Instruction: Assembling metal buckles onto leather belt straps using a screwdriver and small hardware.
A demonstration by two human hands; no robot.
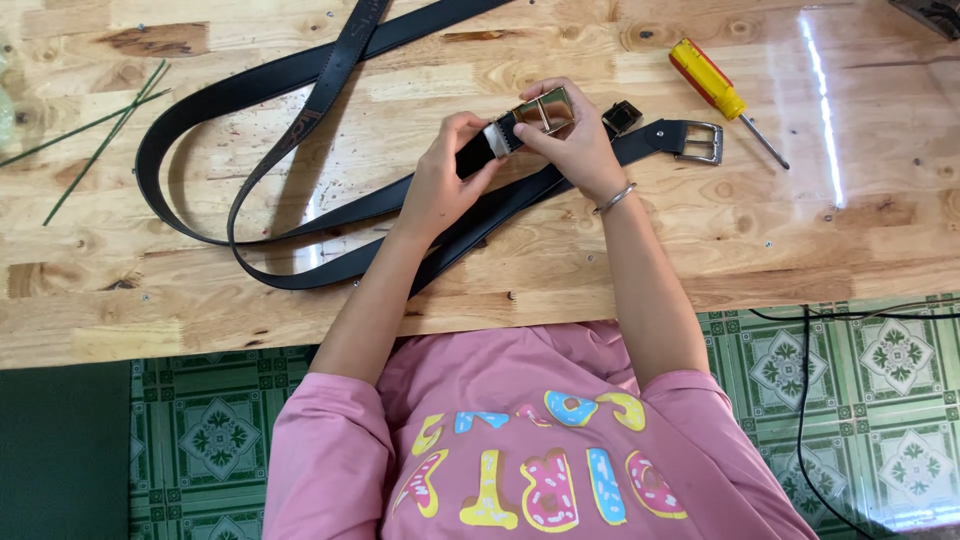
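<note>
A person in a pink printed shirt sits at a pale wooden bench (200,310) with knotty, glossy planks, seen from above. Both hands meet near the middle of the bench. The left hand (445,180) pinches the cut end of a smooth black leather belt strap (478,152), fingers curled around it. The right hand (572,145), with a thin silver bangle (614,198) at the wrist, grips a shiny rectangular brass-coloured buckle (543,110) that sits on the strap's end, where a small toothed silver clamp shows.

The strap runs away to the left in long flat loops across the bench. A second black belt (520,200) lies under the hands, ending in a silver frame buckle (700,142) to the right. A small dark buckle piece (621,116) lies just beside the right hand. A screwdriver with a yellow and red handle (712,82) rests toward the far right edge. Thin green stems (100,135) lie near the left edge. Below the bench, green patterned floor tiles (880,370) carry a black cable (805,400).
</note>
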